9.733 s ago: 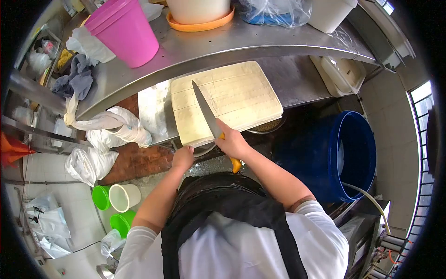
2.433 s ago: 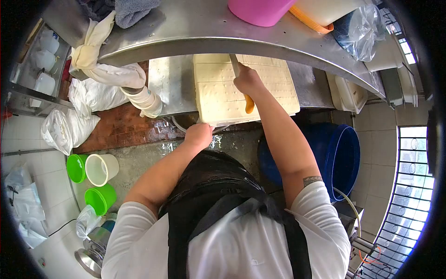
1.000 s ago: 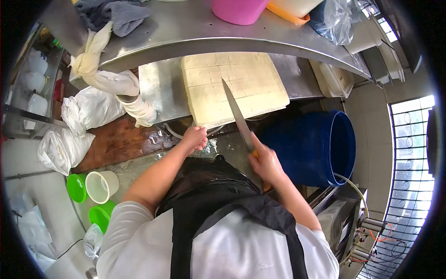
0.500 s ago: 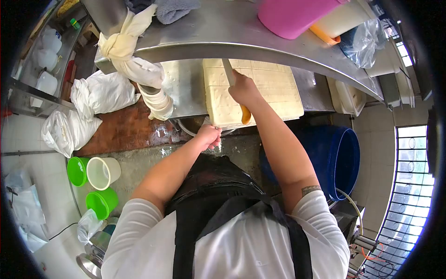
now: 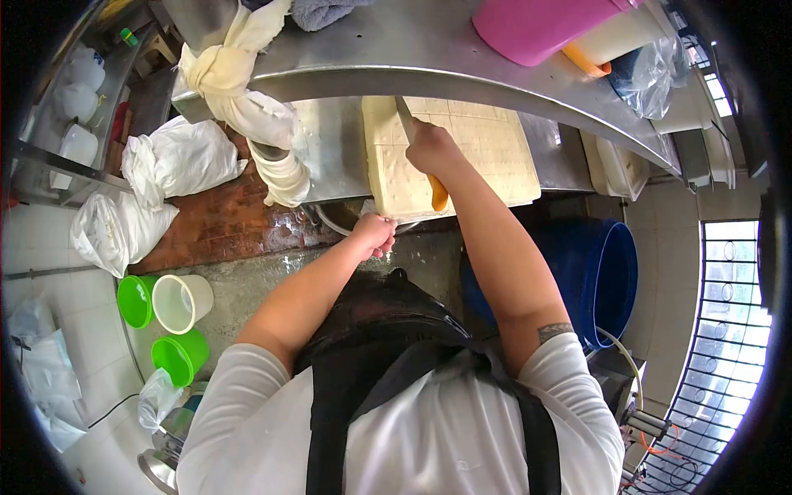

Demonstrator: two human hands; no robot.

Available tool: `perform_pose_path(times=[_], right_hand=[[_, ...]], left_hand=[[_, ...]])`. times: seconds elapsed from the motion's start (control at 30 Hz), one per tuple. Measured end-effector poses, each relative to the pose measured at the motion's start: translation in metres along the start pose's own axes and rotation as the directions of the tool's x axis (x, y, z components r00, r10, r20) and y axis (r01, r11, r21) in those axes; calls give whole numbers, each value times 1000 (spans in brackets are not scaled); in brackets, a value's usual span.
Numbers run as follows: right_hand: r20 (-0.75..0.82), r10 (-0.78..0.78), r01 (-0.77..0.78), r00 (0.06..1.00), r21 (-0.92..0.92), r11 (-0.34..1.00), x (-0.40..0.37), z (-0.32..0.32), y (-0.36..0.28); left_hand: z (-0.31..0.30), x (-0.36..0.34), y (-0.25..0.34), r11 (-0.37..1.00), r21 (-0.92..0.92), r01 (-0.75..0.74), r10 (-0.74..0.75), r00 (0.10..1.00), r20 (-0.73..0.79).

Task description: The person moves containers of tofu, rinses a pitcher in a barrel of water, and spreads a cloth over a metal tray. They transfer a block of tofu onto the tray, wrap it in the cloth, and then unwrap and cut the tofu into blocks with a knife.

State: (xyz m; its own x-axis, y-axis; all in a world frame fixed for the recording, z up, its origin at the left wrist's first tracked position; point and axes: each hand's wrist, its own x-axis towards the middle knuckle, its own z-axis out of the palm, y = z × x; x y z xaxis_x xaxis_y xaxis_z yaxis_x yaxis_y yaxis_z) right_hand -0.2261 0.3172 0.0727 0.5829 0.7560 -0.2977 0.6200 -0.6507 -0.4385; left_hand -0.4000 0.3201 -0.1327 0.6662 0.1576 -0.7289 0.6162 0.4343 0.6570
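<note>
A large cream-coloured slab of tofu [image 5: 487,157], scored with straight lines into a grid, lies on the metal table under a raised shelf. My right hand [image 5: 432,148] is closed around a knife [image 5: 439,194] and rests over the slab's left part. The knife's orange-yellow handle end sticks out below my fist, and its blade points away, lying along a line near the slab's left side. My left hand [image 5: 374,235] is closed at the slab's front left corner, by the thin edge beneath it. Whatever its fingers pinch is hidden.
Above the slab runs a steel shelf [image 5: 363,62] carrying a pink tub [image 5: 540,29]. Cloth is knotted round a post [image 5: 239,91] on the left. A blue barrel [image 5: 569,280] stands at right. White sacks [image 5: 181,161] and green buckets [image 5: 181,355] sit on the left.
The camera view has shifted slightly. Both hands stay in almost the same place at the slab, and the knife remains in my right hand.
</note>
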Motion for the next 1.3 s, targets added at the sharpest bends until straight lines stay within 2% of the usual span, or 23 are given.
perform_pose_path(times=[0.07, 0.2, 0.27, 0.3, 0.4, 0.53, 0.6, 0.73, 0.83, 0.9, 0.97, 1.13, 1.23, 1.3], right_hand=[[-32, -21, 17, 999, -118, 993, -8, 8, 7], [-25, -16, 13, 1000, -98, 995, -41, 19, 19], [-53, -97, 91, 994, -111, 990, -62, 26, 23], [-12, -22, 21, 1000, -90, 996, -75, 28, 23], [-5, 18, -18, 1000, -106, 994, -117, 37, 24], [34, -23, 27, 999, -129, 991, -177, 57, 40], [43, 36, -28, 998, -174, 984, -215, 64, 44], [67, 35, -18, 997, -236, 972, -294, 71, 79], [131, 118, -92, 984, -189, 978, -350, 51, 104], [145, 109, -113, 983, 21, 993, -380, 30, 117], [85, 150, -155, 985, 61, 986, -397, 29, 132], [-88, 259, -241, 962, 178, 954, -380, 27, 169], [-233, 209, -153, 950, 235, 960, -344, 17, 194], [-233, 180, -126, 956, 229, 965, -315, -3, 209]], left_hand=[[0, 4, -2, 1000, 17, 1, -1, 1000, -11], [1, 0, 0, 999, 28, 26, -25, 999, -25], [0, 1, -1, 1000, 29, 9, -9, 1000, -2], [1, 0, -1, 1000, 17, 6, -6, 1000, -8], [1, -1, -2, 1000, 1, -2, 2, 1000, -10], [2, -4, -1, 1000, -5, -20, 20, 1000, -21], [4, -6, 2, 999, 18, -36, 36, 999, -25], [2, -2, 2, 999, 31, -14, 14, 1000, -19], [5, -4, 1, 1000, 0, 9, -9, 999, -45], [5, -4, 0, 1000, -12, 15, -15, 999, -38], [3, 0, -2, 999, -36, 25, -26, 999, -24], [4, 1, -4, 998, -55, 41, -43, 999, -27], [6, -3, -2, 995, -90, 49, -56, 996, -66], [9, -8, -3, 992, -105, 63, -72, 993, -91]])
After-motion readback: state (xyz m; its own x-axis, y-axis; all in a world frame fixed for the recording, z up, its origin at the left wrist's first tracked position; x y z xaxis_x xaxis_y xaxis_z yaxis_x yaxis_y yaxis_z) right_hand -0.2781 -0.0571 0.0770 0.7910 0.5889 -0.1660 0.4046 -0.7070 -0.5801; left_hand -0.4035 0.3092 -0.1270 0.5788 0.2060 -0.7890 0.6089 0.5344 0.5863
